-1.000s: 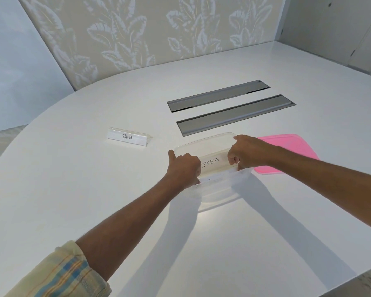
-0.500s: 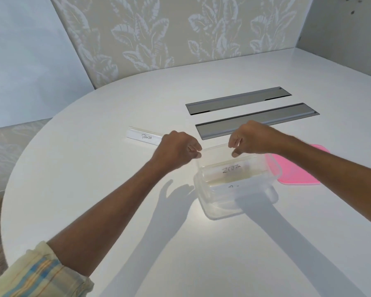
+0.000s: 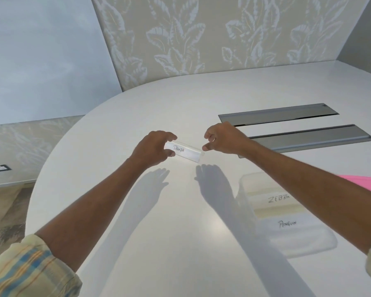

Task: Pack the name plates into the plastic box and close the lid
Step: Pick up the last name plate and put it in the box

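Observation:
A clear name plate marked PANDA (image 3: 185, 152) lies on the white table ahead of me. My left hand (image 3: 153, 147) grips its left end, fingers over the top and thumb under the front. My right hand (image 3: 223, 138) hovers just off its right end, thumb and forefinger apart with nothing between them. The clear plastic box (image 3: 308, 249) stands open at the lower right. Inside it lie the ZEBRA plate (image 3: 277, 200) and the PENGUIN plate (image 3: 287, 223). The pink lid (image 3: 366, 182) lies beyond the box, mostly hidden by my right forearm.
Two grey metal hatch covers (image 3: 276, 114) (image 3: 315, 138) are set flush in the table behind my right hand. The table's rounded edge (image 3: 51, 155) curves away on the left, with floor beyond. A leaf-patterned wall stands at the back.
Both hands left the box and moved left and forward to the PANDA plate. My left hand has taken hold of its left end. The view has shifted left, so the box now sits lower right.

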